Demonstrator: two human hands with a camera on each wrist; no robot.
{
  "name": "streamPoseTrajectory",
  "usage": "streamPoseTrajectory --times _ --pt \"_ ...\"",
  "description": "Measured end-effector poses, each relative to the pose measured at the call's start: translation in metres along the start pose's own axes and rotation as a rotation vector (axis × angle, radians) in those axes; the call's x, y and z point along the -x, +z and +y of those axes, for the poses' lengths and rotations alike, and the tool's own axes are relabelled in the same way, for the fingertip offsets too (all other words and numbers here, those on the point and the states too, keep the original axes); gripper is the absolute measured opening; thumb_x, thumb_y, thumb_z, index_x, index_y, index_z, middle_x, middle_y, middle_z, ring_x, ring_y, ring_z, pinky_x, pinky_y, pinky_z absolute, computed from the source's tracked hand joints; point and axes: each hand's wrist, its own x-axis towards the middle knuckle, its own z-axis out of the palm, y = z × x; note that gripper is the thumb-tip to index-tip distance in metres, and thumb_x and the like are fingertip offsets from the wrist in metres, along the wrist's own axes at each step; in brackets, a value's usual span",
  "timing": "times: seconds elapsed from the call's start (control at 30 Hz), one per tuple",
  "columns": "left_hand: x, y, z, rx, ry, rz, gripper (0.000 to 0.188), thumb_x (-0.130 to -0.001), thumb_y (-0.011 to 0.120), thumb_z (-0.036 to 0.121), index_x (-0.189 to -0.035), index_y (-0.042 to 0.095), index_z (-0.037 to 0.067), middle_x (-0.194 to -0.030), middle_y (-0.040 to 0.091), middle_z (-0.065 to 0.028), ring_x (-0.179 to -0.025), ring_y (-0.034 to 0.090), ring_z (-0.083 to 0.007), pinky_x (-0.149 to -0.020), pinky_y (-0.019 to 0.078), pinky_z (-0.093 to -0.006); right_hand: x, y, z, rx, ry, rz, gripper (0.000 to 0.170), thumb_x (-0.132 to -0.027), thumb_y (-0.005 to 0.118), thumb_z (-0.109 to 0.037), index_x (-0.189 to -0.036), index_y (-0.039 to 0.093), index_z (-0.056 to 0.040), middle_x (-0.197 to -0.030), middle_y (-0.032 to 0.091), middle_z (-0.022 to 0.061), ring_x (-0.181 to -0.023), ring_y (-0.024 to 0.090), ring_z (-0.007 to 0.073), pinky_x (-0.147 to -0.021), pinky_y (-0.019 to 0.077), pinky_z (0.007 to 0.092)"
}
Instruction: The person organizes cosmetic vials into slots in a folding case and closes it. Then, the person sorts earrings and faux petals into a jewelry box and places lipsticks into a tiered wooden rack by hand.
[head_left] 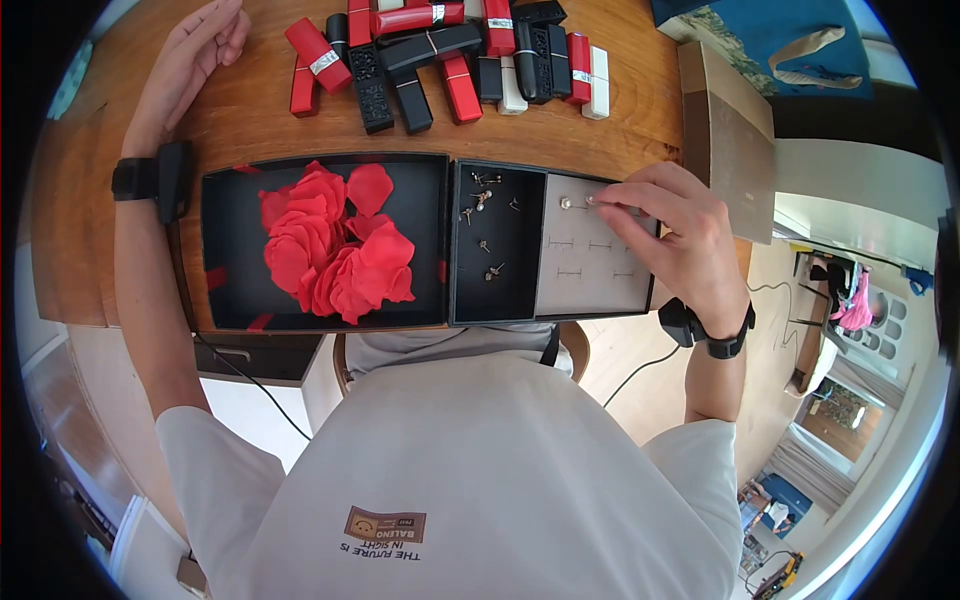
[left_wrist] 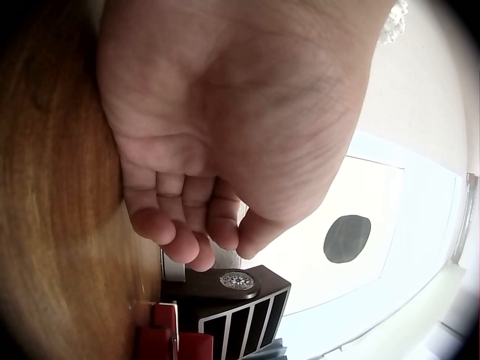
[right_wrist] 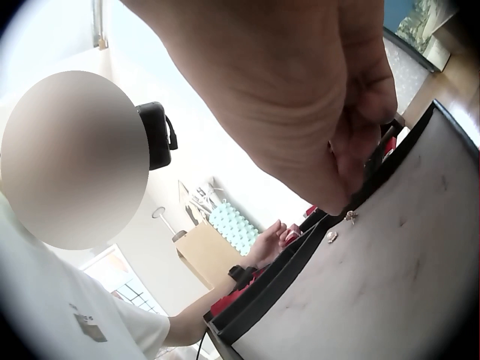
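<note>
A black box has a dark compartment (head_left: 497, 285) holding several small earrings (head_left: 483, 200) and, beside it, a grey slotted pad (head_left: 585, 290). My right hand (head_left: 685, 230) reaches over the pad and pinches a small earring (head_left: 591, 201) at its upper part, thumb against fingertips. Just left of those fingertips another earring (head_left: 566, 203) sits on the pad; the right wrist view shows both close to the pad's edge. The left hand (head_left: 203, 45) rests on the wooden table with fingers loosely curled and nothing in them, seen palm-on (left_wrist: 225, 112) in the left wrist view.
Left of the earring box stands a black box (head_left: 230, 240) of red petals (head_left: 340, 245). Behind both lies a pile of red, black and white lipstick cases (head_left: 430, 48). A cardboard box (head_left: 728, 140) stands at the table's right edge.
</note>
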Motion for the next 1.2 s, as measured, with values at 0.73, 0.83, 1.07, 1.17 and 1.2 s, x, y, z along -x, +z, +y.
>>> streamPoseTrajectory --times 0.73,0.83,1.07,1.17,1.2 --pt "0.0 -0.001 0.0 -0.016 -0.001 0.001 0.034 -0.113 0.047 0.035 -0.088 0.052 0.013 -0.079 0.045 0.0049 -0.073 0.041 -0.0059 -0.07 0.0331 -0.0238 -0.003 0.011 0.005 0.014 -0.04 -0.001 0.01 -0.082 0.082 -0.005 -0.09 0.077 -0.0065 -0.083 0.068 0.0074 -0.077 0.068 0.0255 -0.068 0.0569 0.0354" --pt "-0.001 -0.005 -0.003 0.007 0.016 -0.025 0.034 -0.113 0.048 0.035 -0.088 0.052 0.012 -0.08 0.045 0.0048 -0.073 0.041 -0.0059 -0.07 0.0331 -0.0236 -0.003 0.011 0.005 0.005 -0.029 -0.009 0.01 -0.082 0.082 -0.005 -0.09 0.077 -0.0065 -0.083 0.068 0.0073 -0.077 0.068 0.0258 -0.068 0.057 0.0358" --pt "-0.001 -0.005 -0.003 0.003 -0.006 -0.008 0.034 -0.113 0.048 0.035 -0.088 0.052 0.013 -0.08 0.045 0.0047 -0.073 0.041 -0.0059 -0.071 0.0334 -0.0238 -0.018 0.01 -0.015 -0.017 -0.162 0.02 0.011 -0.081 0.082 -0.007 -0.091 0.077 -0.0067 -0.083 0.067 0.0062 -0.078 0.068 0.0262 -0.067 0.0566 0.036" --pt "-0.002 -0.006 -0.004 -0.003 0.008 -0.016 0.034 -0.113 0.048 0.034 -0.088 0.052 0.013 -0.08 0.045 0.0047 -0.073 0.041 -0.006 -0.071 0.0336 -0.0239 -0.032 0.021 -0.025 -0.01 -0.285 0.003 0.01 -0.081 0.08 -0.007 -0.09 0.075 -0.0063 -0.084 0.065 0.006 -0.08 0.067 0.0256 -0.066 0.0559 0.0362" --pt "-0.002 -0.006 -0.005 0.003 0.016 -0.016 0.034 -0.113 0.048 0.034 -0.087 0.052 0.013 -0.08 0.045 0.0047 -0.073 0.041 -0.0061 -0.071 0.0335 -0.0239 -0.036 0.025 -0.028 0.01 -0.343 -0.022 0.009 -0.08 0.078 -0.006 -0.089 0.074 -0.006 -0.085 0.063 0.006 -0.081 0.066 0.0251 -0.066 0.0555 0.0362"
